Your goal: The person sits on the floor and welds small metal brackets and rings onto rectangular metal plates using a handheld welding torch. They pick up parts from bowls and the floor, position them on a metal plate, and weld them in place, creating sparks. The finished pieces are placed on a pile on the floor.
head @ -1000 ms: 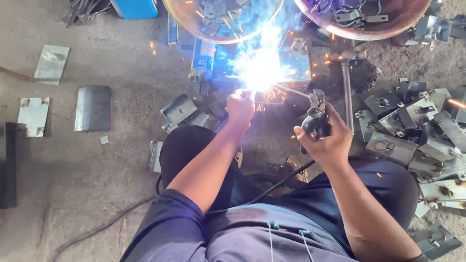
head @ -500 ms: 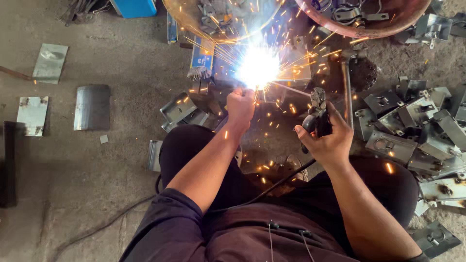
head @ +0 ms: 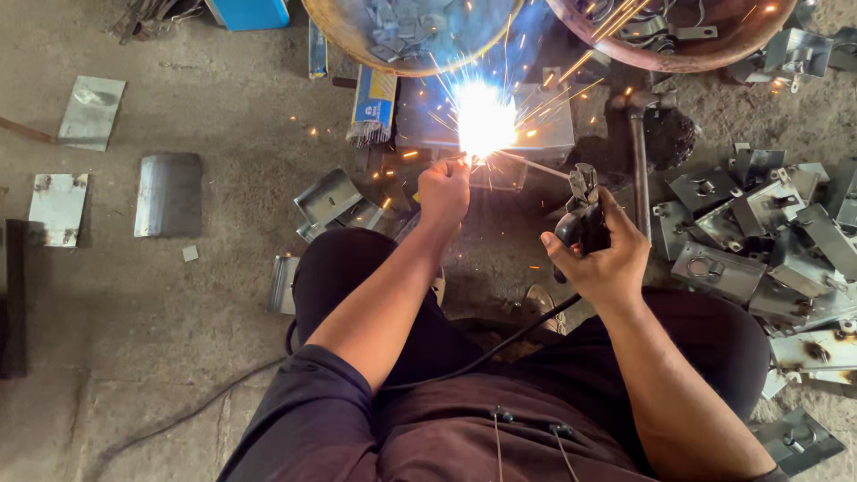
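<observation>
The person is squatting over the floor, dark trousers and dark shirt filling the near edge, and a black cable (head: 500, 344) is running across the lap up to the right hand (head: 600, 259). That hand is wrapping shut around the black electrode holder (head: 582, 214), with the thin rod (head: 527, 165) slanting from it toward the arc (head: 485, 120). Just short of the arc, the left hand (head: 444, 192) is curling closed, bare, apparently steadying the small metal workpiece (head: 500, 170) lying right under the glare, though the brightness is hiding exactly what the fingers are pinching. Sparks are flying outward from the arc in every direction. The risk here, as I judge it: both hands are ungloved and the left one is sitting almost against the arc, so a spark or the heated steel could burn it, and a flinch could pull the rod off the seam. To the right of the arc, stamped grey brackets (head: 759, 241) are lying in a heap, at least ten by my count, too overlapped for an exact number. To its left, three flat steel plates (head: 170, 195) are lying well apart on the concrete. Beyond the arc, two rusty round pans (head: 357, 40) are holding more small parts, and one blue box (head: 250, 12) is sitting at the far edge.
</observation>
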